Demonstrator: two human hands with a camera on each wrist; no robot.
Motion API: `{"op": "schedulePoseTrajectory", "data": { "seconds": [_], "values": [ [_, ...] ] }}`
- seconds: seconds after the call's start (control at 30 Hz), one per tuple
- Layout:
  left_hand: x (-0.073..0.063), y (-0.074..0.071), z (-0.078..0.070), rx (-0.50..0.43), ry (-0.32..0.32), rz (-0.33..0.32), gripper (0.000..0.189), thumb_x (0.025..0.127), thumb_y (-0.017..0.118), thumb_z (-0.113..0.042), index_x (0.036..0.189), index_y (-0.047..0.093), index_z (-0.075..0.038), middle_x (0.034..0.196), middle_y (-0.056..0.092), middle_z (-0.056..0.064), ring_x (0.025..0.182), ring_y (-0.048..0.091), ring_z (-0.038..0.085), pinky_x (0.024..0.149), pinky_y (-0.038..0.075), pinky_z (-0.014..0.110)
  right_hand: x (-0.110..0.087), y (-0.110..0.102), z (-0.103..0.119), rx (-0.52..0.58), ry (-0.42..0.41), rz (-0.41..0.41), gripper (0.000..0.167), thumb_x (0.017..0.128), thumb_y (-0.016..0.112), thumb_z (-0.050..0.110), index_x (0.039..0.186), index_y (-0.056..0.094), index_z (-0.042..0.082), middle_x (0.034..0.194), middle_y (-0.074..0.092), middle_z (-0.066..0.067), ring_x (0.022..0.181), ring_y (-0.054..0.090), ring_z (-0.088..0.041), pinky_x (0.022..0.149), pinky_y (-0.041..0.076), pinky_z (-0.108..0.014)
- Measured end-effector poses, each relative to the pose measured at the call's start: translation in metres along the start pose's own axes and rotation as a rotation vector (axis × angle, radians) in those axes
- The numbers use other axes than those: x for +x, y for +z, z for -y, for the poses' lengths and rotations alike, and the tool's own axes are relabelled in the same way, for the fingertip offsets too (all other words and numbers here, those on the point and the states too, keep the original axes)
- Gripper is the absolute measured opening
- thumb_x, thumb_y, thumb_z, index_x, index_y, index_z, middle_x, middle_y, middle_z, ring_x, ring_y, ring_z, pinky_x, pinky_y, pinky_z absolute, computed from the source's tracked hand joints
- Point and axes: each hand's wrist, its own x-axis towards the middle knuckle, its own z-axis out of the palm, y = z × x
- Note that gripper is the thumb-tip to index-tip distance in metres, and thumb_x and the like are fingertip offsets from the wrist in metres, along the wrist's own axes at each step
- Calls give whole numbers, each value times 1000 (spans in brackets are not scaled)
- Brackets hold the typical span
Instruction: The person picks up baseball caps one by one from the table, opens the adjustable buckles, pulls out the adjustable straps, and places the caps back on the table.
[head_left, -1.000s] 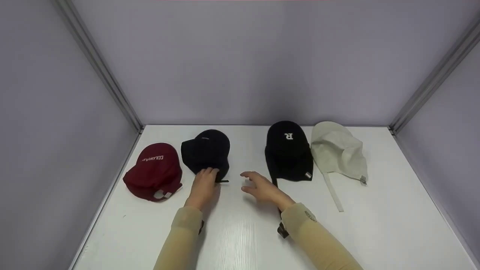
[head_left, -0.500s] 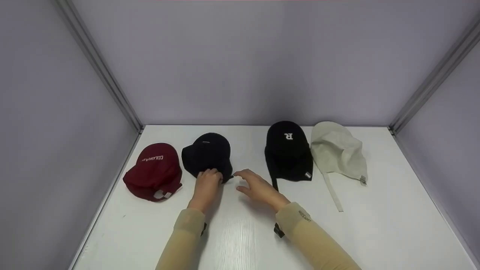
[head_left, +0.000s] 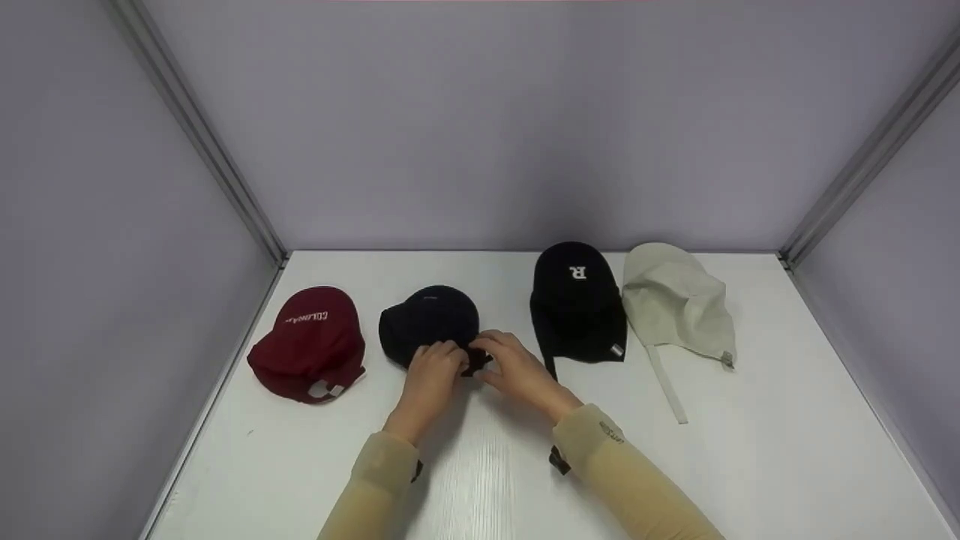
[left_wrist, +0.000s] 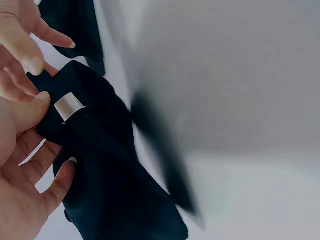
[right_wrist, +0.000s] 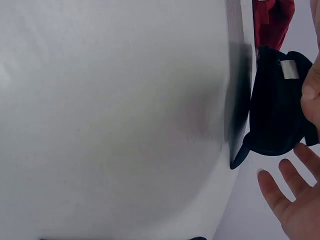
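Observation:
A dark navy cap (head_left: pixel 429 321) is in the middle left of the head view, its back toward me. My left hand (head_left: pixel 430 382) grips its rear edge. In the left wrist view, the thumb and fingers of that hand (left_wrist: pixel 25 165) pinch the cap's back strap (left_wrist: pixel 47 117) beside a silver buckle (left_wrist: pixel 69 106). My right hand (head_left: pixel 519 373) is at the cap's right rear, fingers spread and thumb apart. In the right wrist view, the right hand's fingers (right_wrist: pixel 272 192) are extended close to the strap end; whether they touch it is unclear.
A red cap (head_left: pixel 311 341) lies on the left of the white table (head_left: pixel 787 450). To the right lie a black cap with a white R (head_left: pixel 576 300) and a cream cap (head_left: pixel 675 300) with a long loose strap (head_left: pixel 666 386). Grey panels (head_left: pixel 480 127) enclose the back and sides.
My left hand has drawn the navy cap toward me and to the right. My right hand has moved slightly left and now meets the cap's rear edge. The other caps have not moved.

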Motion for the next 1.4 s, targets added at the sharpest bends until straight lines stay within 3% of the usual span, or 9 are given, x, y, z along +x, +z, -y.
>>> {"op": "schedulePoseTrajectory", "data": {
  "seconds": [0.23,0.47,0.63,0.77,1.07,1.23,1.4],
  "values": [
    [1,-17,-18,-13,85,-54,7,86,75,-9,87,68,-10,88,61,0,83,58,19,75,47,38,-9,-11,0,-5,-84,-55,25,90,73,24,114,69,14,136,51,-5,129,45,-21,102,41,-35],
    [2,-30,-30,-83,190,-184,8,86,76,-9,90,69,-9,90,63,1,81,58,19,72,47,37,-18,-25,2,20,-171,-152,14,89,74,15,102,69,12,126,57,-4,119,52,-22,96,46,-35],
    [0,-38,-36,-111,211,-251,11,87,76,-13,95,70,-8,92,64,2,83,60,21,73,48,37,-26,-36,3,113,-147,-185,11,89,73,11,99,69,12,121,60,-4,117,54,-21,98,44,-37],
    [-3,-45,-36,-140,209,-273,20,88,76,-19,102,70,-6,97,65,5,91,61,23,83,49,40,-32,-47,3,219,-133,-212,8,89,73,9,97,70,10,117,62,-4,112,57,-21,95,46,-39],
    [-9,-58,-35,-232,224,-355,23,91,71,-16,109,69,-2,106,65,7,102,59,23,94,43,41,-43,-71,10,394,-42,-228,11,90,73,13,100,72,13,113,65,0,96,60,-17,71,51,-30],
    [-10,-62,-36,-248,270,-373,24,91,72,-18,109,69,-3,108,64,6,105,57,24,95,42,42,-50,-85,23,490,-18,-236,12,88,71,2,101,71,4,110,65,-12,98,61,-22,72,53,-29],
    [-11,-65,-35,-276,322,-409,27,89,74,-17,110,68,-2,110,63,8,108,55,27,96,41,45,-57,-106,47,569,-25,-213,13,89,67,-5,101,67,-4,109,62,-22,97,60,-17,73,53,-27]
  ]
}}
